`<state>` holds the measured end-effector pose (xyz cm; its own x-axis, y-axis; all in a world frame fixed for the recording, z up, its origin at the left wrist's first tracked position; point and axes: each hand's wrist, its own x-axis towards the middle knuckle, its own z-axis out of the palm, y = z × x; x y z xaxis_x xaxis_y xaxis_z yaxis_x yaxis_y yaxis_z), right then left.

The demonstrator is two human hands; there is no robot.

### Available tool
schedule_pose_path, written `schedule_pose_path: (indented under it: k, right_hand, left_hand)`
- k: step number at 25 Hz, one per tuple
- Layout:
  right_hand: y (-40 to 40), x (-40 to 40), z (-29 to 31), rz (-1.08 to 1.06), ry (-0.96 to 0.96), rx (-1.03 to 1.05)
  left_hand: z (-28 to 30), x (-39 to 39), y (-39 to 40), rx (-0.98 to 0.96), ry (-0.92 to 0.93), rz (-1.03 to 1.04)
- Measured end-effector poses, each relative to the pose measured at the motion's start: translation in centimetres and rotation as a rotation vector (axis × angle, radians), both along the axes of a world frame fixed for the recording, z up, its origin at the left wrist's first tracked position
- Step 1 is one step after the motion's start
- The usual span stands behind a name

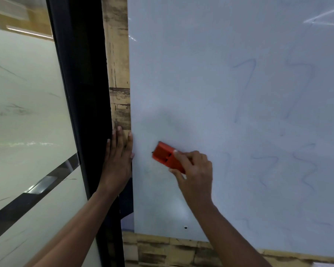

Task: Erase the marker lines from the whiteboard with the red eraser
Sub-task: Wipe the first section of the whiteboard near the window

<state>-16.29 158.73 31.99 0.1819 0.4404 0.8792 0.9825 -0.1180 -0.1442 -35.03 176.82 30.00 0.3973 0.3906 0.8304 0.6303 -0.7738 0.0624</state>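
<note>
Lower centre: right hand pinching the red eraser between thumb and fingers, pad flat against the whiteboard. Just left: left hand spread flat, fingers straight, pressed on the wood-look strip at the board's left edge, beside the black frame. Around the eraser, only faint smudges, apparently wiped. Farther right and higher: blue zigzag marker lines remaining, pale. Judged partly done, most of the right side left.
</note>
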Motion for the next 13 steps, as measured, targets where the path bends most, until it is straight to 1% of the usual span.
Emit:
schedule_pose_path:
  k: [2,4,6,9,11,13]
  right_hand:
    - [1.6,-1.8,-2.0,0.002,-0.137,-0.09]
    - [2.3,-2.5,-5.4,0.023,-0.257,-0.166]
    - [2.2,-1.9,-8.3,0.049,-0.305,-0.205]
    - [1.3,-1.1,-9.9,0.06,-0.32,-0.253]
    - [0.7,-0.8,-8.4,0.041,-0.289,-0.234]
    - [0.0,-0.2,-5.3,0.009,-0.171,-0.134]
  left_hand:
    - [0.0,-0.1,0.0,-0.007,0.008,-0.004]
    - [0.0,-0.2,0.2,0.012,0.025,-0.005]
    - [-0.2,-0.4,0.3,0.026,0.043,-0.008]
    - [-0.3,-0.5,0.4,0.032,0.052,0.009]
    - [-0.2,-0.5,0.4,0.035,0.056,0.004]
    - [-0.1,-0.5,0.3,0.017,0.057,-0.013]
